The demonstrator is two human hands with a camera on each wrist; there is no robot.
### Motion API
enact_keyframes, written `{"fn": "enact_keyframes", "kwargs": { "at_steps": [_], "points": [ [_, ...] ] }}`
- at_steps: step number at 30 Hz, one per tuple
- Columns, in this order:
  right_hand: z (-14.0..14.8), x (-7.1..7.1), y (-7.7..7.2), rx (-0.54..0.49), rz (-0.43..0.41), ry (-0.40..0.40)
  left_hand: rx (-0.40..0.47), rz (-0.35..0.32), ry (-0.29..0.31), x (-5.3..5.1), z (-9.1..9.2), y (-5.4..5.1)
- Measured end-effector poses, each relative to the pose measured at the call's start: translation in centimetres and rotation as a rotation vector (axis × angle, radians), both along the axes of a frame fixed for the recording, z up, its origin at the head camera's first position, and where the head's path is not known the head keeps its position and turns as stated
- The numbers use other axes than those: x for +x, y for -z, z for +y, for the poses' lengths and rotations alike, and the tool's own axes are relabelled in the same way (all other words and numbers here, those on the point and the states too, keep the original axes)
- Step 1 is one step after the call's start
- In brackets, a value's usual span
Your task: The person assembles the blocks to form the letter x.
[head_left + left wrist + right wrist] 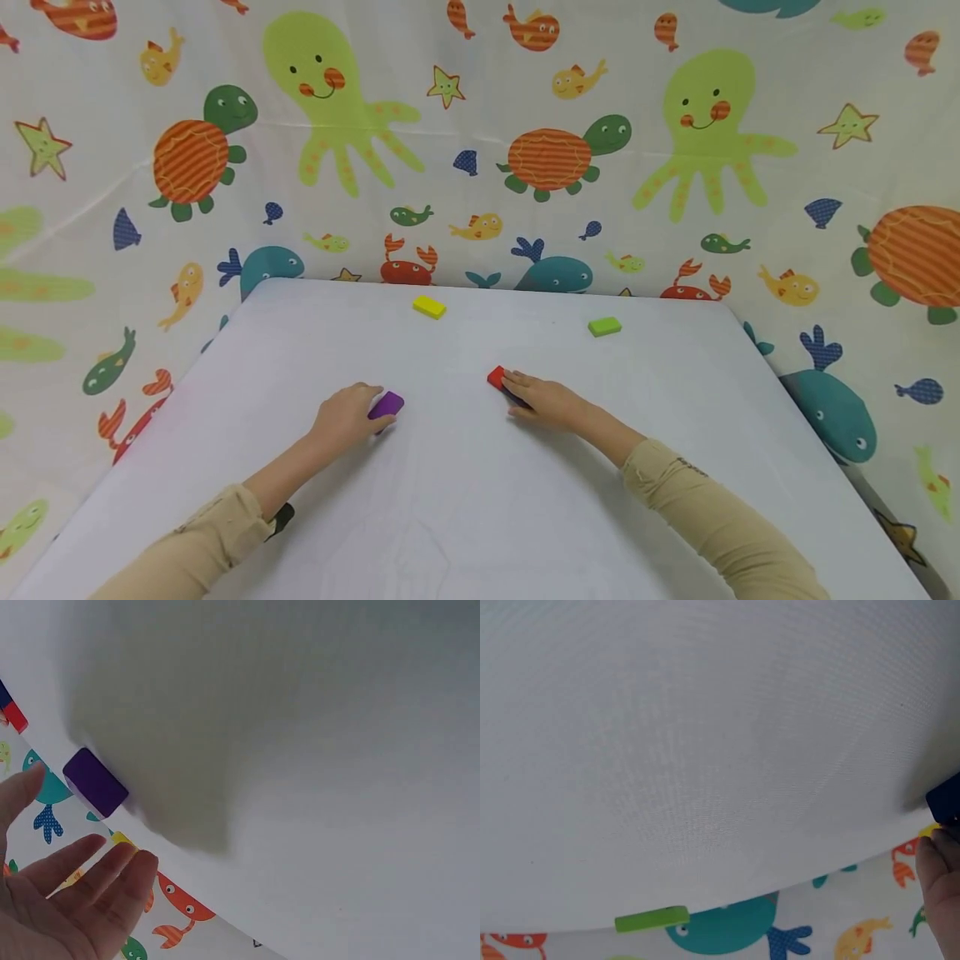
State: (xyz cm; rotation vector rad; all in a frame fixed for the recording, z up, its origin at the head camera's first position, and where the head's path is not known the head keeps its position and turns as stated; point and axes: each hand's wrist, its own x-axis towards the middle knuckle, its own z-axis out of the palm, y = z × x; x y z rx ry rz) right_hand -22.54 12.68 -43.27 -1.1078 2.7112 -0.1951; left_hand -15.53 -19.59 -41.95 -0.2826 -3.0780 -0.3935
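A purple block (pixel 387 405) lies between the thumb and fingers of my left hand (pixel 347 418). The left wrist view has those fingers spread, with a gap between the hand (pixel 79 904) and the purple block (pixel 96 782). My right hand (pixel 551 403) holds a dark blue block (pixel 516 398) between fingers and thumb, its fingertips reaching a red block (pixel 497 377). The blue block (pixel 4 696) and red block (pixel 15 717) stand end to end in the left wrist view. At the right wrist view's edge, fingers (pixel 934 866) touch the blue block (pixel 946 799), partly cut off.
Toward the back of the white table (pixel 442 500) lie a yellow block (pixel 430 307) and, farther right, a green block (pixel 604 326). A curtain (pixel 465 75) printed with sea animals hangs behind the table and along its sides.
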Motion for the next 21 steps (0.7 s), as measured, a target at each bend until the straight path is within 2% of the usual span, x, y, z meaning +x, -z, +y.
{"fn": "enact_keyframes", "kwargs": {
  "at_steps": [10, 14, 21],
  "points": [
    [0.0, -0.1, -0.6, 0.009, 0.014, -0.002, -0.021, -0.018, 0.004, -0.3, 0.2, -0.4],
    [0.0, -0.3, -0.6, 0.003, 0.003, -0.001, 0.007, -0.043, 0.005, -0.5, 0.2, -0.1],
    [0.0, -0.3, -0.2, -0.011, -0.005, -0.006, 0.034, -0.028, 0.014, -0.3, 0.1, 0.6]
  ]
}}
